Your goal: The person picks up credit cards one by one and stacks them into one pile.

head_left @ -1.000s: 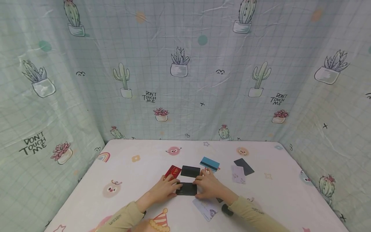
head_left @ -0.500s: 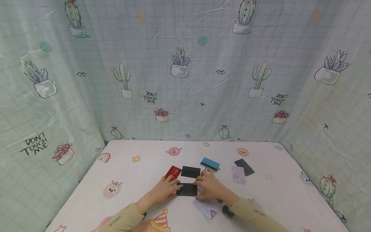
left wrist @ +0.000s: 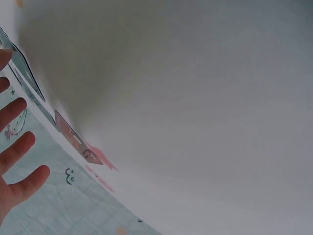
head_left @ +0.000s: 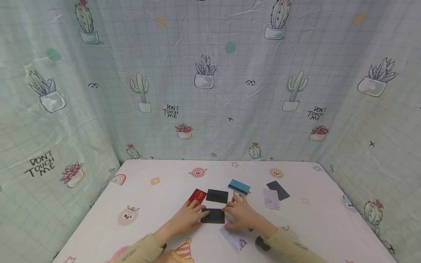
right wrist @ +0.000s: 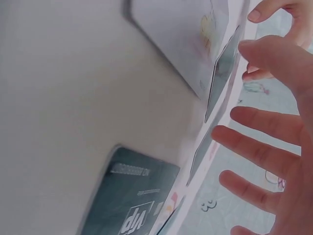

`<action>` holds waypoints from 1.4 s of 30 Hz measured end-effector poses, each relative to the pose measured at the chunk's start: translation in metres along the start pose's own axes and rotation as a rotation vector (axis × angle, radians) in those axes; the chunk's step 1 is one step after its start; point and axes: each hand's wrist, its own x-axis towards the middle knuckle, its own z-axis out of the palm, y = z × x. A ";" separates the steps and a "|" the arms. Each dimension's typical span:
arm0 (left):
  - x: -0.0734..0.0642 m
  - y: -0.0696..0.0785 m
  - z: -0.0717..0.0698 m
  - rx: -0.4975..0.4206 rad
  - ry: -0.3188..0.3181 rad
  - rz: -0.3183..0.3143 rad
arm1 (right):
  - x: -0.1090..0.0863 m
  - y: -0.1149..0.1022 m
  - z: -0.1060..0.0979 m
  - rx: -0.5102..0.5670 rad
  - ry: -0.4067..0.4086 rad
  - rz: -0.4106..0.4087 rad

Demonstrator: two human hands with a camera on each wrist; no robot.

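Note:
A black card (head_left: 215,216) lies flat at the front middle of the table. My left hand (head_left: 186,218) rests at its left end, fingertips over the edge; spread fingers show in the left wrist view. At the card's right end is my right hand (head_left: 245,215), its thumb slightly off the edge. In the right wrist view its fingers (right wrist: 259,144) are spread and hold nothing. A second black card (head_left: 217,196) lies just behind, beside a red VIP card (head_left: 198,195). Below my right hand lies a pale card (head_left: 234,239).
A blue striped card (head_left: 239,186) lies beyond my right hand. Farther right, a lavender card (head_left: 271,199) overlaps a dark grey card (head_left: 279,190). In the right wrist view, a dark card with white lettering (right wrist: 139,196) lies below my right arm. A patterned curtain (head_left: 210,120) surrounds the table.
The right thumb has drawn slightly away from the black card's right edge, and the right hand has shifted a little rightward. My left hand stays at the card's left end.

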 end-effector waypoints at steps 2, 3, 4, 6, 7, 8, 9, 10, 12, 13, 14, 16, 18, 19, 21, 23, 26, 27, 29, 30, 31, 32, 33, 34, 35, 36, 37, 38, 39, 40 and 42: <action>-0.001 0.002 -0.001 0.006 -0.001 0.007 | -0.004 0.000 0.000 0.007 0.006 -0.003; -0.001 0.004 -0.001 0.006 -0.004 0.010 | -0.006 0.000 0.000 0.014 0.009 -0.004; -0.001 0.005 -0.001 0.005 -0.007 0.011 | -0.008 0.000 0.000 0.016 0.015 -0.005; -0.002 0.007 -0.002 -0.005 -0.016 0.009 | -0.011 0.000 0.001 0.016 0.029 -0.010; -0.002 0.008 -0.002 -0.012 -0.015 0.009 | -0.013 -0.001 0.001 0.017 0.036 -0.010; -0.002 0.009 -0.003 -0.017 -0.015 0.009 | -0.015 -0.001 0.001 0.016 0.043 -0.009; -0.003 0.010 -0.003 -0.022 -0.013 0.011 | -0.017 -0.001 0.001 0.014 0.046 -0.007; -0.003 0.011 -0.003 -0.025 -0.011 0.014 | -0.018 -0.001 0.001 0.011 0.048 -0.003; -0.003 0.013 -0.004 -0.026 0.003 0.023 | -0.022 -0.001 0.001 0.005 0.055 0.005; -0.003 0.014 -0.004 -0.022 0.012 0.030 | -0.023 -0.001 0.001 0.005 0.058 0.010; -0.003 0.014 -0.005 -0.018 0.021 0.035 | -0.025 -0.001 0.001 0.002 0.064 0.013; -0.003 0.016 -0.007 -0.015 0.035 0.045 | -0.028 0.000 0.002 0.008 0.072 0.023; -0.002 0.018 -0.010 -0.016 0.040 0.052 | -0.032 -0.001 0.001 0.013 0.083 0.028; -0.002 0.018 -0.011 -0.020 0.041 0.055 | -0.033 -0.001 0.001 0.017 0.086 0.031; -0.002 0.020 -0.014 -0.035 0.035 0.060 | -0.036 -0.001 0.000 0.027 0.086 0.039; -0.002 0.022 -0.016 -0.049 0.028 0.063 | -0.038 -0.002 -0.001 0.020 0.089 0.043; -0.001 0.024 -0.019 -0.054 0.037 0.075 | -0.040 -0.003 -0.003 0.016 0.087 0.056; -0.001 0.025 -0.019 -0.052 0.039 0.080 | -0.041 -0.003 -0.004 0.011 0.088 0.060; 0.000 0.027 -0.019 -0.038 0.055 0.095 | -0.044 -0.004 -0.005 0.015 0.086 0.070; 0.001 0.028 -0.020 -0.033 0.065 0.103 | -0.045 -0.005 -0.005 0.014 0.087 0.073; 0.001 0.029 -0.021 -0.025 0.074 0.110 | -0.047 -0.005 -0.005 0.007 0.088 0.075; 0.002 0.030 -0.022 -0.023 0.077 0.116 | -0.048 -0.005 -0.005 0.004 0.089 0.077; 0.003 0.031 -0.022 -0.026 0.077 0.121 | -0.050 -0.006 -0.005 -0.002 0.090 0.079; 0.003 0.032 -0.023 -0.025 0.081 0.128 | -0.051 -0.006 -0.004 -0.009 0.092 0.079; 0.004 0.034 -0.024 -0.027 0.084 0.133 | -0.053 -0.006 -0.004 -0.018 0.099 0.075; 0.005 0.035 -0.025 -0.029 0.083 0.139 | -0.054 -0.007 -0.003 -0.027 0.099 0.075; 0.005 0.037 -0.026 -0.031 0.082 0.146 | -0.056 -0.007 -0.003 -0.033 0.097 0.075; 0.006 0.038 -0.026 -0.031 0.083 0.154 | -0.057 -0.008 -0.003 -0.035 0.100 0.074; 0.007 0.039 -0.026 -0.026 0.087 0.164 | -0.058 -0.008 -0.002 -0.039 0.101 0.075; 0.008 0.040 -0.025 -0.020 0.089 0.174 | -0.059 -0.009 -0.002 -0.042 0.102 0.075; 0.010 0.042 -0.025 -0.014 0.097 0.194 | -0.061 -0.010 -0.003 -0.044 0.098 0.083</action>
